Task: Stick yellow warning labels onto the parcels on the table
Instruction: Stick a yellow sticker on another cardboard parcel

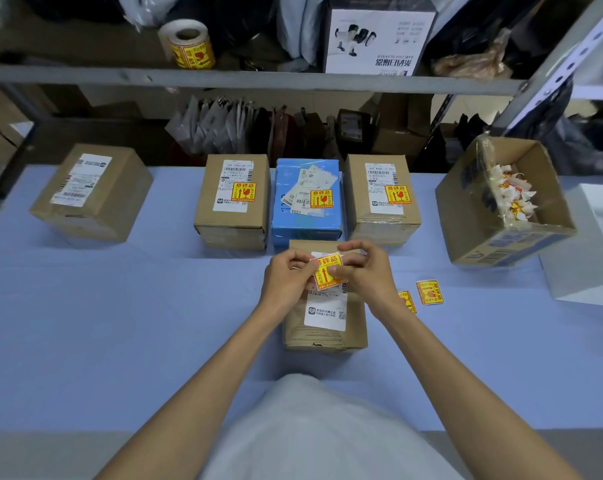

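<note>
Centre of the frame: my left hand (288, 275) and right hand (366, 271) each pinch an edge of one yellow warning label (326, 270), fingers curled and thumbs on top. The label hangs just above the far end of the near parcel (357, 323), which lies on the blue surface (120, 323). I cannot tell whether the backing is off yet.

Behind it stands a row of three, the left brown parcel (232, 220), the blue parcel (305, 220) and the right brown parcel (383, 220), each already carrying a yellow sticker. A fifth parcel (92, 202), at mid left, shows only its white shipping slip, so by my reckoning two remain.

To do this step well, I would free the backing without letting the glue side fold onto itself. Then I would lower one edge first onto the white slip, clear of the barcode and matching the spot used on the finished three. A fingertip smoothed across it should leave no bubble or lifted corner.

Two spare labels (430, 292) lie on the surface at right of centre. An open carton (508, 237) of crumpled backings sits at the right, and a label roll (189, 45) stands on the shelf, upper left.
</note>
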Available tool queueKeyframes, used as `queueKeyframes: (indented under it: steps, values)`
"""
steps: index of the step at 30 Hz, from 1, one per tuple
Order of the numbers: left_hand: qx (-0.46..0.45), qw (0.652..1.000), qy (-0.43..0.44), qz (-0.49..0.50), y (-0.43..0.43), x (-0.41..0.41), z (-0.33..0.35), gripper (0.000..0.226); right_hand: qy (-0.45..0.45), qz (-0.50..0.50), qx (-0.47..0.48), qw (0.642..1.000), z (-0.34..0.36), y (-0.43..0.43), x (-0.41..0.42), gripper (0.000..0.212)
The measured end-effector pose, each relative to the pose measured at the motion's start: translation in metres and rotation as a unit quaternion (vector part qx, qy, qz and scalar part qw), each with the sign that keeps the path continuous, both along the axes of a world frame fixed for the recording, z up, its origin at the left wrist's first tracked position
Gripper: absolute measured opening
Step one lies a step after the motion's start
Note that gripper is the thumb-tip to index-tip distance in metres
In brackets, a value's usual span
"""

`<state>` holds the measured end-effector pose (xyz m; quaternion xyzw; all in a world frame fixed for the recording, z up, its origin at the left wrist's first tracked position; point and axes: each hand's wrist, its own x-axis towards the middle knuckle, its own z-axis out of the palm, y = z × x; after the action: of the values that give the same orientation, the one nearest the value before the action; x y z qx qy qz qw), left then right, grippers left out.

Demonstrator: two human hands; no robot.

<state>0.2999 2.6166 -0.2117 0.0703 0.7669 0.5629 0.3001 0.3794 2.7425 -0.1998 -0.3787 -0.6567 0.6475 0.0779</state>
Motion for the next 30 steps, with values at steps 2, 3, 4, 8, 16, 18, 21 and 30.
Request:
queueKeyframes:
  steps: [2, 3, 4, 8, 16, 18, 21, 30]
  values:
    - [0.004, 1.0, -0.012, -0.006, -0.002, 0.0, 0.0, 0.004, 0.01, -0.03, -0.002, 0.999, 0.0, -0.001, 0.0, 0.032]
    - [0.005, 1.0, -0.018, -0.008, -0.003, 0.0, -0.001, 0.005, 0.012, -0.04, -0.004, 0.999, -0.001, -0.001, 0.0, 0.031]
    - [0.001, 1.0, -0.019, -0.01, -0.004, 0.0, -0.002, 0.006, 0.012, -0.044, -0.006, 0.999, -0.002, -0.001, 0.0, 0.029]
    - [-0.031, 0.999, 0.001, -0.031, -0.007, 0.0, -0.001, 0.01, -0.003, -0.034, 0.002, 0.999, -0.006, -0.001, 0.0, 0.026]
    - [-0.047, 0.997, 0.003, -0.067, -0.009, -0.002, 0.006, 0.004, -0.01, -0.014, 0.017, 1.0, -0.004, 0.001, -0.001, 0.025]
    - [-0.052, 0.996, 0.002, -0.071, -0.009, -0.002, 0.006, 0.004, -0.011, -0.011, 0.015, 1.0, -0.004, 0.001, -0.001, 0.025]
    - [-0.052, 0.996, -0.002, -0.077, -0.009, -0.003, 0.006, 0.006, -0.011, -0.008, 0.012, 1.0, -0.003, 0.002, 0.0, 0.026]
    - [-0.021, 0.995, -0.043, -0.091, -0.009, -0.005, 0.009, 0.004, -0.008, 0.001, 0.003, 1.0, -0.004, 0.003, 0.001, 0.027]
